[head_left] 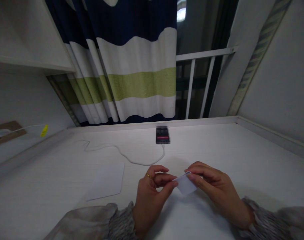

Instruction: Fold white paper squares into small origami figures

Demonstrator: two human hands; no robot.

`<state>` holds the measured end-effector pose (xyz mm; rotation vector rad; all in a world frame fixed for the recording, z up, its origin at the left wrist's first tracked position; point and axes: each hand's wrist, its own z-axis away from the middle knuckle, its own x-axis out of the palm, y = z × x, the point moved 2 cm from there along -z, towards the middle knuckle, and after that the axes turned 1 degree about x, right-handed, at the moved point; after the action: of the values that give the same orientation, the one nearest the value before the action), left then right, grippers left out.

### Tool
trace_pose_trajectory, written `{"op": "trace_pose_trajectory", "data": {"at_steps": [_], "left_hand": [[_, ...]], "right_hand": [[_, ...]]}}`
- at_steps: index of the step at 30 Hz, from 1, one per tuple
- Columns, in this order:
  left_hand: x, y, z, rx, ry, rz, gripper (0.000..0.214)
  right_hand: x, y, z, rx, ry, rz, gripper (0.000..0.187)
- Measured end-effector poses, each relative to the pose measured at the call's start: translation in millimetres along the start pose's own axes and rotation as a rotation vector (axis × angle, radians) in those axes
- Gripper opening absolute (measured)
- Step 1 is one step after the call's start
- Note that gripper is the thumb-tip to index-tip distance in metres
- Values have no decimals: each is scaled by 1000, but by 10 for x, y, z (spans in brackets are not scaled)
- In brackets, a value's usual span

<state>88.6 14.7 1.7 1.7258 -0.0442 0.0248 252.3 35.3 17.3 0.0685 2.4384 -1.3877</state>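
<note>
Paper [187,185], small, white and perhaps folded, though the dim light makes that hard to judge, is held up between the two hands over the near part of the table [207,141]. The left hand [149,198] pinches its left corner between thumb and fingertips; one finger wears a gold ring [148,175]. The right hand [218,188] has thumb and fingers closed on the upper right edge. Both wrists come out of grey, gathered sleeves [123,218].

Left of the left hand, a larger white sheet [107,182] lies flat on the table, apart from the hands. Beyond them, near the table's back edge, sits a dark device [163,135], its face pixelated, with a red band. A white cable [131,162] runs from its near side and winds off leftward. Behind hangs a navy, white and green curtain [141,83], beside white window bars [191,88].
</note>
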Motion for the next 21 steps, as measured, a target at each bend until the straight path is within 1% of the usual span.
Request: {"op": "trace_pose_trajectory", "data": {"at_steps": [11,17,21], "left_hand": [[0,20,-13,-6,10,-2,26],[-2,9,-24,-35,-37,93,22],[8,21,-19,-45,-45,121,20]], "right_hand": [[-12,-26,8,-34,-18,20,14],[-15,-28,2,13,-42,3,16],[-10,30,18,86,-54,-117,16]]}}
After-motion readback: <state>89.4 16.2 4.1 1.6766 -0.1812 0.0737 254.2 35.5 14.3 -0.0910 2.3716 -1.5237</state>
